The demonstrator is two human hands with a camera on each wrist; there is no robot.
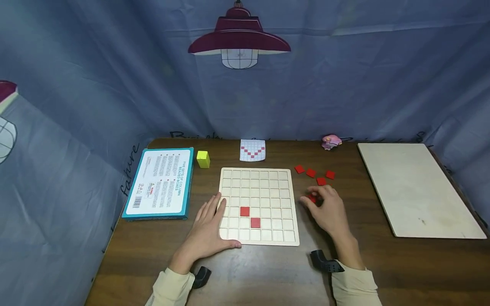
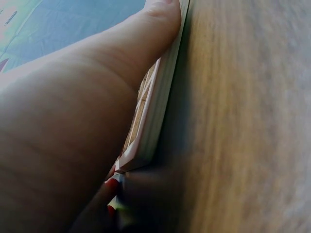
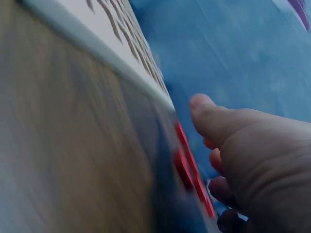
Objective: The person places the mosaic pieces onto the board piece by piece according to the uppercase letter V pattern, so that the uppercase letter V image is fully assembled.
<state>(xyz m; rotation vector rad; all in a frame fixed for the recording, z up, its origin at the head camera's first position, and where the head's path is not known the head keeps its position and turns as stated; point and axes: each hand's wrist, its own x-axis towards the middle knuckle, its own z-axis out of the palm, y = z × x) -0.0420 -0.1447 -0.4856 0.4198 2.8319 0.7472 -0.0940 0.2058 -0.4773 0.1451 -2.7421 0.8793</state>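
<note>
A pale square grid board (image 1: 268, 244) lies on the table, with a red tile (image 1: 244, 211) and another red tile (image 1: 255, 222) in its cells. My left hand (image 1: 206, 236) rests at the board's near left corner, straight fingers along the left side and thumb at the front edge. In the left wrist view that hand (image 2: 73, 111) covers much of the board edge (image 2: 155, 121). To the board's right, my right hand (image 1: 328, 210) hovers around a loose red tile (image 1: 312, 198), thumb and fingers apart. The right wrist view shows red tiles (image 3: 183, 170) beyond the thumb (image 3: 214, 119).
Several red tiles (image 1: 321, 181) lie beyond the right hand. A small pattern card (image 1: 252, 158) stands behind the board. At the left are a blue-edged box (image 1: 160, 182) and a yellow block (image 1: 203, 160). A pink figurine (image 1: 331, 142) and a white panel (image 1: 421, 191) occupy the right.
</note>
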